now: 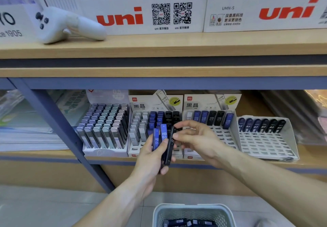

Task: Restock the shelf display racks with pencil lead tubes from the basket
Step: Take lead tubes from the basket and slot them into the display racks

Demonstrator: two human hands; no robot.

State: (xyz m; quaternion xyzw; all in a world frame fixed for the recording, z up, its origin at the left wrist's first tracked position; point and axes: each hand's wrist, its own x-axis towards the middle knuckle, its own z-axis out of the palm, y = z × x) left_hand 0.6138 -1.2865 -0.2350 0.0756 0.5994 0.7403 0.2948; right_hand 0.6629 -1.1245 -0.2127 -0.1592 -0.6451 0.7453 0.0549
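Grey plastic basket (193,212) bottom centre, dark tubes inside. Mid-frame: left hand (150,157) curled round blue tubes (160,138); right hand (196,138) pinches black tube (170,147) with thumb and fingertip. Behind: middle rack (155,129) part-filled, right rack (210,129) mostly bare slots. Advice: draw black tube clear, seat upright in black column, label forward.

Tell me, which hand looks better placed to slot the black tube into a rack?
Probably the right hand: its fingers already pinch the black tube, nearest the half-empty rack. The left hand grips the blue tubes.
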